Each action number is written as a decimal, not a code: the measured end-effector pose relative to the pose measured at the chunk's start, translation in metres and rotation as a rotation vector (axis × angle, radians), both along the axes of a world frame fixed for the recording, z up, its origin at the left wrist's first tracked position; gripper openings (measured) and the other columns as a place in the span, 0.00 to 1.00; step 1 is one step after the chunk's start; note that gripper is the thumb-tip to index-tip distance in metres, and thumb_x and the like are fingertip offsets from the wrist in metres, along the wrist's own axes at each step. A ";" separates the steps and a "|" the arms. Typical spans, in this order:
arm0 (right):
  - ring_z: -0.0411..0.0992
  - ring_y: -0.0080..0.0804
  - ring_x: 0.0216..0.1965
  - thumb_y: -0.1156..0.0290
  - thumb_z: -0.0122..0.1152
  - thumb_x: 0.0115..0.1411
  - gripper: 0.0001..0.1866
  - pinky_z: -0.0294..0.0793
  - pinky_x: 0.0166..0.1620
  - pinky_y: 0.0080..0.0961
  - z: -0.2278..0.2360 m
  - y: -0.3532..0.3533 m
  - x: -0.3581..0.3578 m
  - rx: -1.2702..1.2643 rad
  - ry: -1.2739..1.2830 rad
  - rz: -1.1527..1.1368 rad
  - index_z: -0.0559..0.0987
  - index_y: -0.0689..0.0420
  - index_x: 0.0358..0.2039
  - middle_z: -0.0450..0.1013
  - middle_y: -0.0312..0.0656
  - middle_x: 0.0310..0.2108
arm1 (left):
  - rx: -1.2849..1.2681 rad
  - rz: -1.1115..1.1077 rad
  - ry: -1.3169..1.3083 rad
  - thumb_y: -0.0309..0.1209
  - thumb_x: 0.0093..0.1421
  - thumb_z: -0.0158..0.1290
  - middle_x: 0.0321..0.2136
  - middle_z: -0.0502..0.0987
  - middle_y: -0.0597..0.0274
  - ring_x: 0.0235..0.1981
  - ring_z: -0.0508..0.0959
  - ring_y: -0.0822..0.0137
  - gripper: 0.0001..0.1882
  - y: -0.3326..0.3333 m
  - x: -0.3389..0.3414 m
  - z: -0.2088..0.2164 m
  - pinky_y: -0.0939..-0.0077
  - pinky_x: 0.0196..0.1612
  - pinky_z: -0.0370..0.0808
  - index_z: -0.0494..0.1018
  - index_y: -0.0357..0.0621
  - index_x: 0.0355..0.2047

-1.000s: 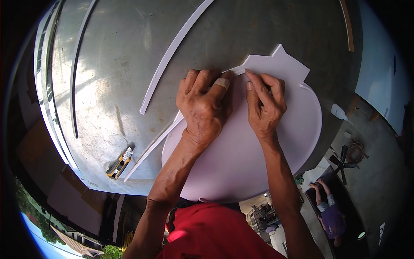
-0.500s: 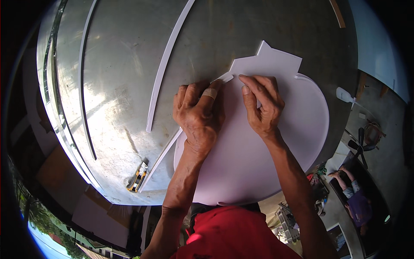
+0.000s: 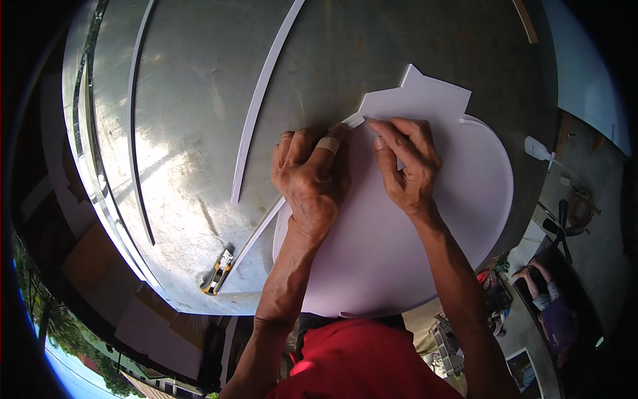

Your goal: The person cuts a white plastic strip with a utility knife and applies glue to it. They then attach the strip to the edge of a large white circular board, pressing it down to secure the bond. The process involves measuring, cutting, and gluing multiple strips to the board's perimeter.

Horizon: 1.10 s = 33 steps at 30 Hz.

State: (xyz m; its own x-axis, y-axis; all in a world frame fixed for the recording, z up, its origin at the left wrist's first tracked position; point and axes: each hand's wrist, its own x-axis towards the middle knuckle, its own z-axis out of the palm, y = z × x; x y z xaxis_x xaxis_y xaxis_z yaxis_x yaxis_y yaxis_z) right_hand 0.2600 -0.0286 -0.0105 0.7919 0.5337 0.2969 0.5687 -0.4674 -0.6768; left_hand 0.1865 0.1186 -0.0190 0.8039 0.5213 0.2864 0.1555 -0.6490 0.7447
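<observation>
A large white rounded board (image 3: pixel 379 219) with a pointed tab at its far end lies flat in front of me. My left hand (image 3: pixel 311 173), a tan bandage on one finger, closes around a thin white strip (image 3: pixel 258 231) at the board's left edge. The strip's far end sticks out past the fingertips, by the base of the tab, and its tail runs back toward the near left. My right hand (image 3: pixel 409 163) hovers over the board, thumb and forefinger slightly apart, the forefinger's tip close to the strip's end. Nothing shows between those fingers.
A yellow and black utility knife (image 3: pixel 217 271) lies near the strip's tail on the grey metal table (image 3: pixel 193 133). Two long strips, one white (image 3: pixel 262 100) and one darker-edged (image 3: pixel 135 133), lie farther left. A person (image 3: pixel 558 319) reclines at the lower right.
The whole view has shifted slightly, with the table and board appearing a little farther right. Both hands keep nearly the same pose by the strip's end.
</observation>
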 end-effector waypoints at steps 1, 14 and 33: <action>0.73 0.35 0.41 0.84 0.64 0.60 0.18 0.76 0.41 0.31 0.001 0.000 0.000 0.005 0.002 0.000 0.85 0.58 0.51 0.77 0.39 0.41 | -0.002 0.000 0.016 0.21 0.48 0.72 0.32 0.83 0.60 0.32 0.79 0.60 0.14 0.000 0.000 0.003 0.68 0.36 0.75 0.87 0.44 0.37; 0.71 0.35 0.41 0.85 0.64 0.57 0.21 0.76 0.40 0.31 0.002 0.001 -0.003 -0.034 0.021 -0.003 0.86 0.56 0.52 0.75 0.39 0.41 | -0.016 0.001 -0.014 0.23 0.49 0.71 0.30 0.80 0.64 0.29 0.76 0.63 0.10 0.000 -0.001 0.001 0.66 0.32 0.68 0.85 0.45 0.32; 0.69 0.37 0.40 0.86 0.66 0.53 0.26 0.73 0.42 0.35 -0.005 0.002 -0.006 -0.097 -0.129 0.064 0.85 0.54 0.53 0.73 0.40 0.42 | -0.052 0.000 -0.042 0.21 0.47 0.70 0.31 0.80 0.63 0.30 0.76 0.62 0.13 0.000 -0.003 -0.005 0.66 0.33 0.68 0.85 0.43 0.35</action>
State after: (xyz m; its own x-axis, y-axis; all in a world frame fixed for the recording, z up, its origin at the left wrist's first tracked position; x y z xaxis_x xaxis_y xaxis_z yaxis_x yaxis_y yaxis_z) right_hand 0.2540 -0.0266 -0.0154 0.7140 0.6129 0.3385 0.6786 -0.4867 -0.5501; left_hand 0.1833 0.1185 -0.0236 0.7918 0.5361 0.2926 0.1231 -0.6093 0.7834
